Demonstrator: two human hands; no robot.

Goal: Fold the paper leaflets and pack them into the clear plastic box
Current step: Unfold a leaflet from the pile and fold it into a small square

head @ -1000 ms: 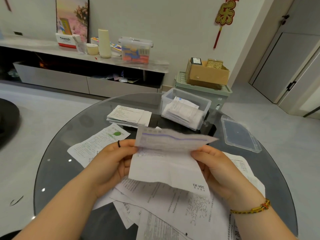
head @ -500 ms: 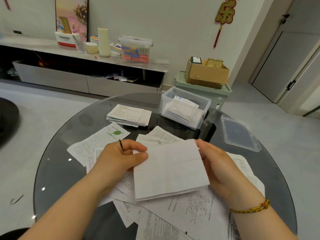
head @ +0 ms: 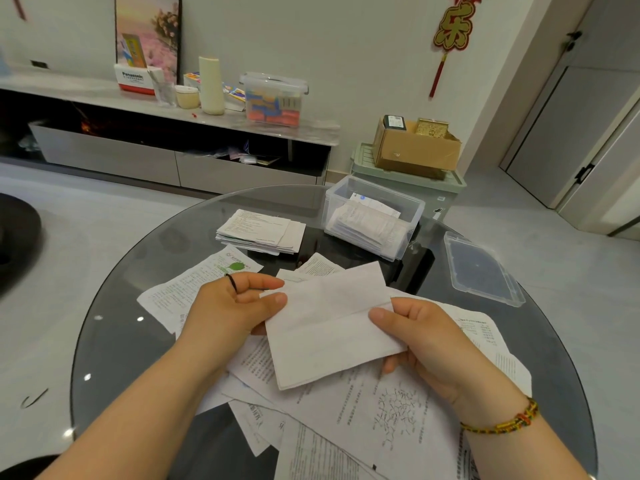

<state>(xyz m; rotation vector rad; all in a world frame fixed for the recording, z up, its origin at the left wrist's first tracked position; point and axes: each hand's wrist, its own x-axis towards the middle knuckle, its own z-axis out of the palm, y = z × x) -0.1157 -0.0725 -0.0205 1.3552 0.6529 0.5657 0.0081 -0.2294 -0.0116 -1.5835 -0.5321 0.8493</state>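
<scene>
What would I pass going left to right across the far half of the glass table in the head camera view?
stack of folded leaflets → clear plastic box, open, with folded leaflets inside → clear lid, lying flat apart from the box

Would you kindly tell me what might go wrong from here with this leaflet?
The folded leaflet is pinched only at its side edges by the left hand and right hand, so its crease may skew. The clear plastic box already holds packed leaflets; a bulky fold may not fit.
</scene>
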